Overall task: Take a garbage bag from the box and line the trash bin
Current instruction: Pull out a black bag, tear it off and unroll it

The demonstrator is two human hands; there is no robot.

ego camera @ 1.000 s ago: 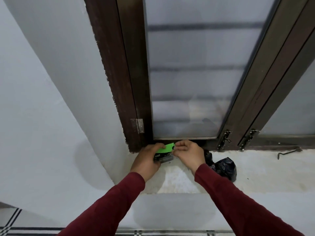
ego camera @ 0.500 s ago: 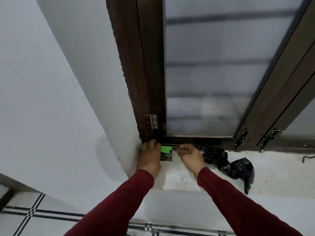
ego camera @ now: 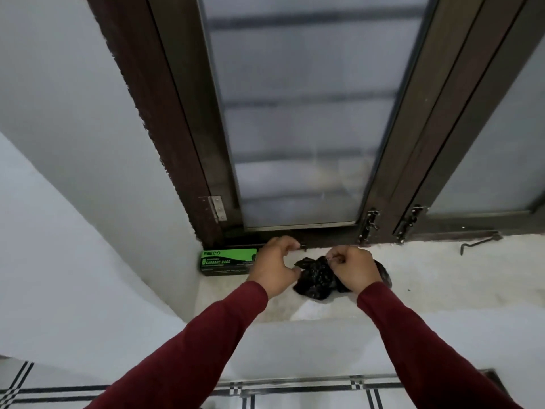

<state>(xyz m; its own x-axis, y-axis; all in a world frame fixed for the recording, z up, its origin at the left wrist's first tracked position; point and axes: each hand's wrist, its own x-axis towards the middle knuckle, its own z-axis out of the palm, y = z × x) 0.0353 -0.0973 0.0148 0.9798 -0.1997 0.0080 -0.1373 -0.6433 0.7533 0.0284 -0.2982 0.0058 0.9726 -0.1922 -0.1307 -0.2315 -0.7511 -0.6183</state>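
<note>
From the head camera, your left hand (ego camera: 274, 265) hovers with fingers curled and holding nothing, just right of the green garbage bag box (ego camera: 228, 262) lying on the window sill (ego camera: 442, 278), while your right hand (ego camera: 355, 268) pinches the crumpled black garbage bag (ego camera: 314, 280) beside it.

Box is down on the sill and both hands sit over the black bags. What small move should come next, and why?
Probably lift the right hand clear to see what it pinches. The garbage bag box lies by the window frame, the left hand is curled and holds nothing I can see, and crumpled black bags lie beneath. No bin is in view.
</note>
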